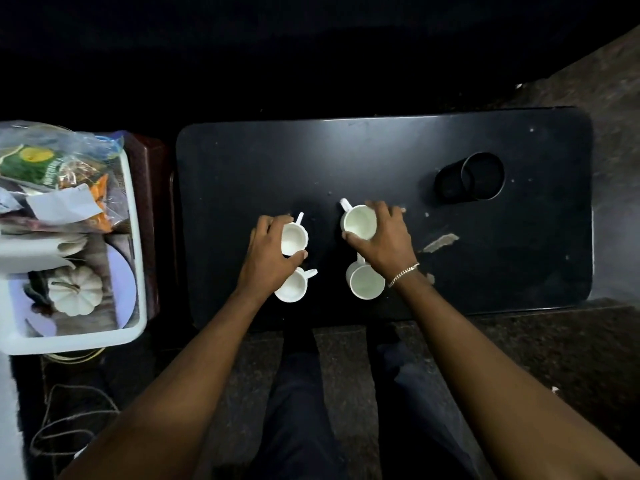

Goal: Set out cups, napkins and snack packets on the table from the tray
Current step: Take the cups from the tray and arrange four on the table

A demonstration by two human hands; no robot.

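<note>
Left hand (268, 256) curled over the rim of the far-left white cup (294, 239), fingers on its far-left side, thumb (294, 257) pressed to the near side: closed on it. Cup upright on the black table (381, 161), handle pointing away and slightly right. Right hand (384, 237) wrapped over the far-right white cup (358, 222), fingers across the far right rim, thumb at the near left edge: clamped on it as well. Cup upright, handle angled up-left. Chain bracelet (403, 274) on the right wrist.

Just nearer the body, two more white cups on the table: near-left cup (292, 287), partly under the left wrist, handle to the right; near-right cup (365, 282), partly under the right hand, handle pointing away. All four upright, open, apparently empty, arranged in a loose square near the table's front middle.

Farther right on the table, well apart from the cups: black cylindrical holder (471, 178), lying tilted. Scuffed patch (440, 242) in the table surface right of the right hand.

Left of the table: white tray (133, 216) holding snack packets (52, 168) in clear plastic, a white paper napkin (64, 204), a small white pumpkin (76, 291).
</note>
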